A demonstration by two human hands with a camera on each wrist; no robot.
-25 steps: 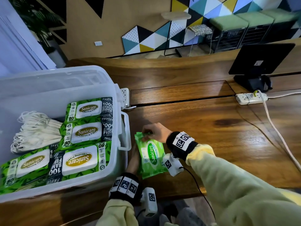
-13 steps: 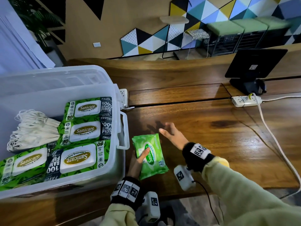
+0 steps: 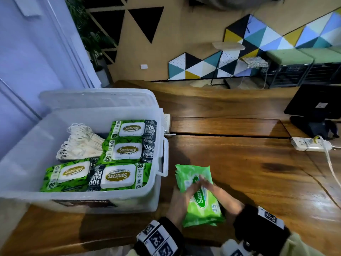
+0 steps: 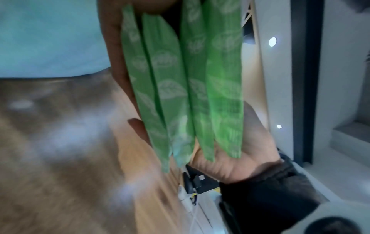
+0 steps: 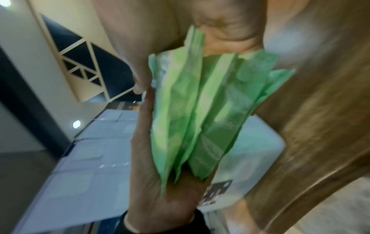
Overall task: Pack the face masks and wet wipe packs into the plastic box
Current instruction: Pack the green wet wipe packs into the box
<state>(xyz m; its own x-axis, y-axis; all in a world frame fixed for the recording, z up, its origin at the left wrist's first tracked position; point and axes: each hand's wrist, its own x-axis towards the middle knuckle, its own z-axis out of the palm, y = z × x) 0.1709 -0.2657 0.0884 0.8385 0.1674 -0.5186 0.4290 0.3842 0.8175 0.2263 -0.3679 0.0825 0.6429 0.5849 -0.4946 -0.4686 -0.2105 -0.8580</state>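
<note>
A stack of several thin green wet wipe packs (image 3: 204, 213) sits between my two hands near the table's front edge, just right of the clear plastic box (image 3: 132, 200). My left hand (image 3: 181, 198) grips its left side with the thumb across the top. From the right, my right hand (image 3: 219, 194) clasps it with fingers over the top. The left wrist view shows the packs (image 4: 180, 87) edge-on, and so does the right wrist view (image 5: 200, 110). Inside the box lie several large wipe packs (image 3: 127, 150) and a bundle of white face masks (image 3: 81, 143).
The wooden table (image 3: 249, 172) stretches right of the box. A white power strip (image 3: 310, 145) with a cable and a black monitor (image 3: 317, 106) stand at the far right. A white socket block (image 3: 167, 121) sits behind the box's right wall.
Half a second ago my right hand was lifted away, open, with only the left thumb on the packs. It has come back and now clasps the stack together with the left hand.
</note>
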